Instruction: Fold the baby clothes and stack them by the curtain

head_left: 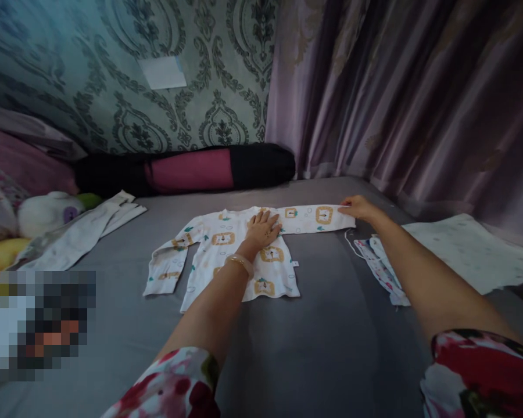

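A small white long-sleeved baby top (226,255) with orange and green prints lies spread flat on a grey bed sheet (331,348). My left hand (261,229) rests flat on its chest near the neck, fingers stretched out. My right hand (357,208) pinches the cuff end of the stretched-out right sleeve (314,216). The other sleeve bends down at the left.
A small patterned garment (381,270) and a pale cloth (470,255) lie at the right. A black and pink bolster (192,169) lies along the wall. Grey trousers (76,232), a soft toy (43,213) and pillows sit at the left. Curtains hang at the back right.
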### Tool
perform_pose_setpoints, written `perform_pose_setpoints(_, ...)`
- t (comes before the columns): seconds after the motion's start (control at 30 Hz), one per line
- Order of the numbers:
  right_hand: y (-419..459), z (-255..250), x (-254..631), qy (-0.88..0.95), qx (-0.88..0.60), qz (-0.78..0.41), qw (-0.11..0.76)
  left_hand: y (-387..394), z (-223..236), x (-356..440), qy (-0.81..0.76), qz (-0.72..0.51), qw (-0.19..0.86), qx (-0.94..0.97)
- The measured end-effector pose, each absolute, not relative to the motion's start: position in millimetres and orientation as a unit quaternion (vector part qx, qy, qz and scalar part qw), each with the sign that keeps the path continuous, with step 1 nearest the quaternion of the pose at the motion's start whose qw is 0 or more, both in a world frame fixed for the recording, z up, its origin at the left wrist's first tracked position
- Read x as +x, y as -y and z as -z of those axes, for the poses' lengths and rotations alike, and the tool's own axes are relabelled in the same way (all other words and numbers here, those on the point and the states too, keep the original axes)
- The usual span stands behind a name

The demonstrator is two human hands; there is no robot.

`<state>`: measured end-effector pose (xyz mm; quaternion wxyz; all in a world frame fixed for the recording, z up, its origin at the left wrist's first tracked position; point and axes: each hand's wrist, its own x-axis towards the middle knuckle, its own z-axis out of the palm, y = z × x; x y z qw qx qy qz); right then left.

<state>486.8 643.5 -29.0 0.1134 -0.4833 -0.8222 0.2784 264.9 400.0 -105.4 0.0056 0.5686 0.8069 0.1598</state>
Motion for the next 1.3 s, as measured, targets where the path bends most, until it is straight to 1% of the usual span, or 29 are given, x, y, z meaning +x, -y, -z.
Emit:
perform_pose_setpoints(0.13,-634.9,48.9,484.9,0.827,-0.522,-0.194,0.075,-400.5,104.0,264.3,-0.807,-0.157,0.020,0.569)
perform_pose_setpoints(0.27,-609.9,54.3,476.1,0.820,-0.571,-0.031,0.011,-401.1,105.3,263.0,-0.808,-0.153,0.023,0.569)
perform_pose_setpoints(0.33,-594.7,53.0,464.5,0.838,-0.545,0.023,0.023,-401.1,106.4,262.6,-0.809,-0.150,0.019,0.568)
perform_pose_setpoints(0.4,-576.9,53.1,445.9,0.883,-0.463,0.055,0.061,-401.0,106.9,262.8,-0.810,-0.146,0.015,0.567)
perform_pose_setpoints(0.47,-555.8,57.3,421.1,0.916,-0.394,0.032,0.073,-400.7,106.5,263.4,-0.811,-0.141,0.012,0.568)
perform_pose_setpoints(0.53,-532.8,66.1,394.1,0.955,-0.266,-0.057,0.118,-400.2,105.0,264.3,-0.812,-0.135,0.010,0.568)
perform_pose_setpoints(0.57,-521.6,71.7,381.8,0.960,-0.227,-0.093,0.135,-399.9,103.9,264.6,-0.812,-0.131,0.009,0.568)
perform_pose_setpoints(0.63,-502.5,83.2,362.8,0.961,-0.195,-0.140,0.134,-399.2,101.9,265.1,-0.813,-0.120,0.013,0.570)
perform_pose_setpoints(0.77,-489.3,99.2,354.7,0.950,-0.251,-0.166,0.079,-398.9,99.9,265.1,-0.813,-0.117,0.024,0.570)
perform_pose_setpoints(0.97,-520.9,98.8,392.4,0.932,-0.354,-0.079,0.021,-398.9,103.3,264.7,-0.808,-0.172,0.013,0.564)
perform_pose_setpoints(1.13,-548.7,94.8,425.1,0.883,-0.466,-0.050,0.010,-399.6,113.5,258.4,-0.797,-0.249,-0.007,0.550)
perform_pose_setpoints(1.2,-552.8,94.8,430.7,0.879,-0.474,-0.049,0.011,-400.9,116.3,253.7,-0.793,-0.279,0.001,0.541)
perform_pose_setpoints(1.3,-553.0,95.2,432.5,0.879,-0.474,-0.052,0.012,-399.9,112.4,249.4,-0.795,-0.298,0.043,0.526)
